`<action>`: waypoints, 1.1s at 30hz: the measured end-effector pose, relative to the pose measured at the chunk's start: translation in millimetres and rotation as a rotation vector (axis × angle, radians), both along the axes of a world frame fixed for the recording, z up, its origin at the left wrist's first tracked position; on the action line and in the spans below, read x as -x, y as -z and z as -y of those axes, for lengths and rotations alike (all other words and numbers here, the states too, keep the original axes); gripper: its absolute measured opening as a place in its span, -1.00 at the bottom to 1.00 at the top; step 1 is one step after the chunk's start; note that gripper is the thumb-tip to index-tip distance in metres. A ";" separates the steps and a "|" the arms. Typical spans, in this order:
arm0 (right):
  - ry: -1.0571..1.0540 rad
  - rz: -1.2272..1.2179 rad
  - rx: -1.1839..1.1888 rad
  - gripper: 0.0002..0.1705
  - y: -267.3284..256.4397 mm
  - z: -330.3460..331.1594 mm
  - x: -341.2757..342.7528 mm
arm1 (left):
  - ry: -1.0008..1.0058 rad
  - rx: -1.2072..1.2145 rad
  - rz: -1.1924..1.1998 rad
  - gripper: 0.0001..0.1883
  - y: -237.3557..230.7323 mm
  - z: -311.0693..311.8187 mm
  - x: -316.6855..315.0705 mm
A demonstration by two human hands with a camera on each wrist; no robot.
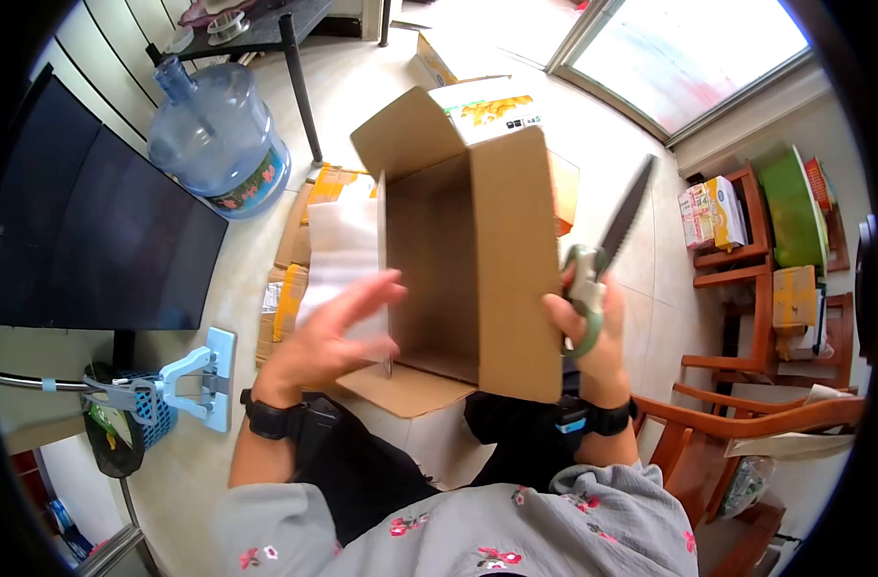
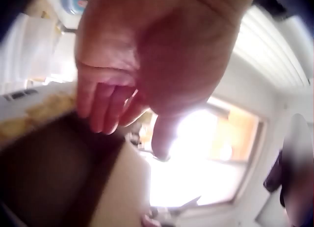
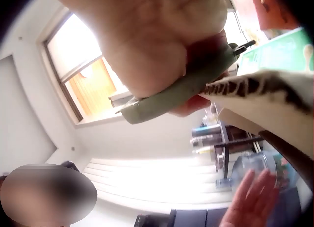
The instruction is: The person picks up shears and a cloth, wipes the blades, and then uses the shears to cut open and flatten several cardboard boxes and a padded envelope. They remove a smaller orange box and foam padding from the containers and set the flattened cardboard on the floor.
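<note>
An open cardboard box [image 1: 521, 264] is tipped toward me in the head view, its dark hollow inside showing and its flaps spread. My right hand [image 1: 598, 337] holds a pair of scissors [image 1: 585, 288] with green-and-white handles at the box's right side. The dark blades point up and away, and the thumb lies by the box edge. In the right wrist view a green handle [image 3: 162, 102] crosses the palm. At the box's left edge is my left hand [image 1: 328, 341], fingers extended and nothing in its grasp; its palm [image 2: 162, 55] shows over the box opening in the left wrist view.
Flattened cardboard with yellow tape [image 1: 290, 303] and a white sheet [image 1: 338, 250] lie left of the box. Beyond it stands a printed carton [image 1: 496, 111]. A large water bottle [image 1: 217, 135] and a black panel [image 1: 92, 212] are at left, wooden chairs [image 1: 747, 413] at right.
</note>
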State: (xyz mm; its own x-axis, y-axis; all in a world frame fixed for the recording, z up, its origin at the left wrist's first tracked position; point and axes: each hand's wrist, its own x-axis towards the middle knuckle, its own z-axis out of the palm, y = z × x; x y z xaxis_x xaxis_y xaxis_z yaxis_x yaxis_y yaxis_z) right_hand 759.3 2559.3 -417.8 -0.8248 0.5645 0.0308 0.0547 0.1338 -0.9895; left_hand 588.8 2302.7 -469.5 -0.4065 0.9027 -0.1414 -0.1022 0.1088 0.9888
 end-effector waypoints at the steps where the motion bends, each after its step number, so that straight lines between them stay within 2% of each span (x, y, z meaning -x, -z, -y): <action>1: -0.047 -0.030 0.005 -0.69 2.3 8.5 7.4 | 0.169 0.076 -0.144 0.11 -13.7 -8.9 -5.0; 2: -0.054 -0.062 0.099 -0.69 0.7 22.7 14.7 | 0.270 0.079 -0.247 0.34 -2.3 -17.7 -14.6; 3: -0.085 -0.087 0.105 -0.68 6.3 30.3 18.4 | 0.358 0.035 -0.453 0.46 16.9 -23.7 -28.8; 4: -0.072 -0.086 0.141 -0.67 6.7 41.7 23.7 | 0.345 -0.129 -0.462 0.50 2.3 -33.1 -45.6; 5: -0.057 -0.089 0.175 -0.67 4.4 52.9 31.1 | 0.235 -0.087 -0.256 0.46 16.2 -31.5 -67.6; 7: -0.081 -0.131 0.207 -0.69 -3.5 71.3 41.7 | -0.188 0.064 -0.363 0.37 25.5 -25.8 -109.3; 8: -0.107 -0.119 0.239 -0.71 -0.3 80.7 43.3 | -0.237 0.071 -0.294 0.32 19.6 -23.3 -111.2; 9: -0.145 -0.099 0.116 -0.68 -2.9 88.8 48.2 | -0.290 0.080 -0.220 0.26 12.8 -19.3 -114.6; 10: -0.181 -0.093 0.165 -0.64 -8.5 100.3 48.3 | -0.347 0.088 -0.146 0.21 7.1 -15.4 -117.9; 11: -0.216 -0.090 0.214 -0.60 -16.6 112.2 50.4 | -0.394 0.120 -0.242 0.09 2.9 -9.8 -116.7; 13: -0.328 -0.136 0.138 -0.58 -39.8 120.0 56.9 | -0.481 0.182 -0.445 -0.11 -4.4 9.5 -104.8; 14: -0.320 -0.132 0.119 -0.60 -51.2 119.4 54.7 | -0.419 0.277 -1.006 -0.44 0.2 33.9 -102.4; 15: -0.317 -0.127 0.100 -0.62 -58.2 113.4 50.9 | -0.482 0.388 -1.587 -0.70 4.9 58.5 -100.3; 16: -0.270 -0.137 0.031 -0.65 -54.1 103.0 48.8 | -0.649 0.297 -1.337 -0.74 5.7 79.4 -92.4; 17: -0.246 -0.171 0.069 -0.66 -55.6 93.4 42.9 | -0.739 0.177 -0.751 -0.71 2.2 98.0 -93.0; 18: -0.224 -0.155 -0.013 -0.67 -56.4 85.2 36.7 | -0.933 0.000 -0.191 -0.66 -5.9 114.9 -93.5; 19: -0.258 -0.134 -0.041 -0.67 -55.4 78.5 30.1 | -1.050 -0.191 0.059 -0.63 -27.8 117.6 -94.5; 20: -0.291 -0.159 0.152 -0.67 -52.2 80.7 23.3 | -1.110 -0.197 0.108 -0.62 -26.7 124.4 -97.7; 21: -0.331 -0.093 0.244 -0.64 -47.7 83.4 13.9 | -1.170 -0.199 0.158 -0.61 -20.6 131.7 -102.1; 22: -0.432 -0.026 0.267 -0.60 -46.5 86.6 5.1 | -1.230 -0.199 0.212 -0.61 -14.0 140.0 -106.1; 23: -0.533 0.048 0.289 -0.56 -47.4 89.6 -2.4 | -1.253 -0.097 0.024 -0.60 -10.7 145.8 -108.1; 26: -0.753 0.154 0.223 -0.47 -52.6 94.2 -12.6 | -1.355 -0.119 0.079 -0.59 -16.6 146.7 -120.9; 29: -0.832 0.225 0.390 -0.43 -68.5 97.6 -15.7 | -1.418 -0.060 0.084 -0.59 -15.9 155.7 -130.5; 30: -0.860 0.261 0.367 -0.36 -68.9 97.9 -16.2 | -1.417 -0.097 0.104 -0.59 -9.1 164.3 -129.2; 31: -0.889 0.301 0.176 -0.33 -70.8 96.6 -15.9 | -1.416 -0.137 0.121 -0.59 -2.0 172.0 -127.8; 32: -0.913 0.338 -0.015 -0.30 -73.9 95.2 -16.3 | -1.397 -0.276 0.185 -0.59 4.7 178.0 -128.6; 33: -0.931 0.370 -0.210 -0.27 -77.7 93.9 -15.9 | -1.365 -0.349 0.283 -0.58 -5.8 174.0 -129.8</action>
State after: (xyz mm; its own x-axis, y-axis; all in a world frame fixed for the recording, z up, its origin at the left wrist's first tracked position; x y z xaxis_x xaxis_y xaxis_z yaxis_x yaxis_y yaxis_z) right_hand 775.2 2465.4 -340.1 -0.9111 -0.2928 -0.2900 0.1372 0.4481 -0.8834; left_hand 718.5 2128.7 -463.7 -0.9627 -0.1583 -0.2194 -0.1214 -0.4720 0.8732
